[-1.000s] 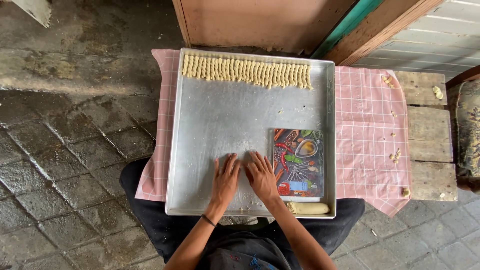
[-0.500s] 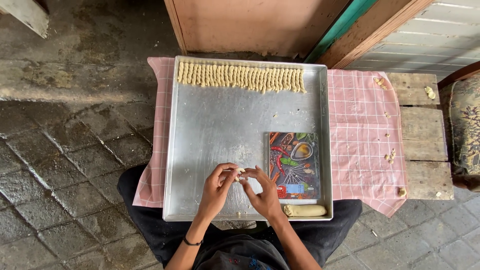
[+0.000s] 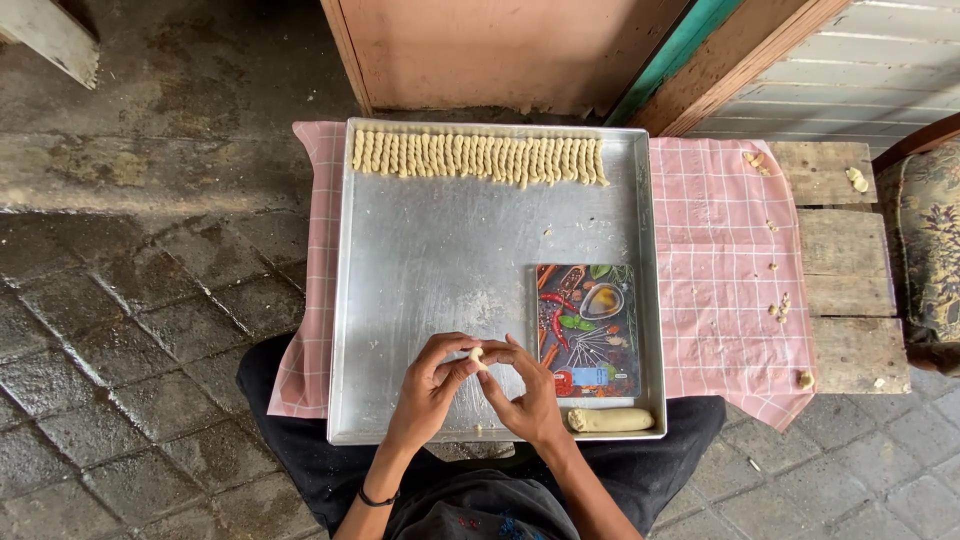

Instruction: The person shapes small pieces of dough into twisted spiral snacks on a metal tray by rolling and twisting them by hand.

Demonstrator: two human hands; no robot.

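Observation:
Both hands meet over the near part of a large metal tray. My left hand and my right hand pinch a small pale piece of dough between their fingertips, held just above the tray. A row of several twisted dough sticks lies along the tray's far edge. A thick dough log rests at the near right corner. A flat rectangular board with a colourful spice picture lies on the tray, right of my hands.
The tray sits on a pink checked cloth over a wooden bench strewn with dough crumbs. Wet paving stones lie to the left. A wooden door stands beyond the tray. A patterned cushion is at the right edge.
A second ago both palms lay flat on the tray, rolling. They have since lifted and come together, fingertips now pinching the small dough piece.

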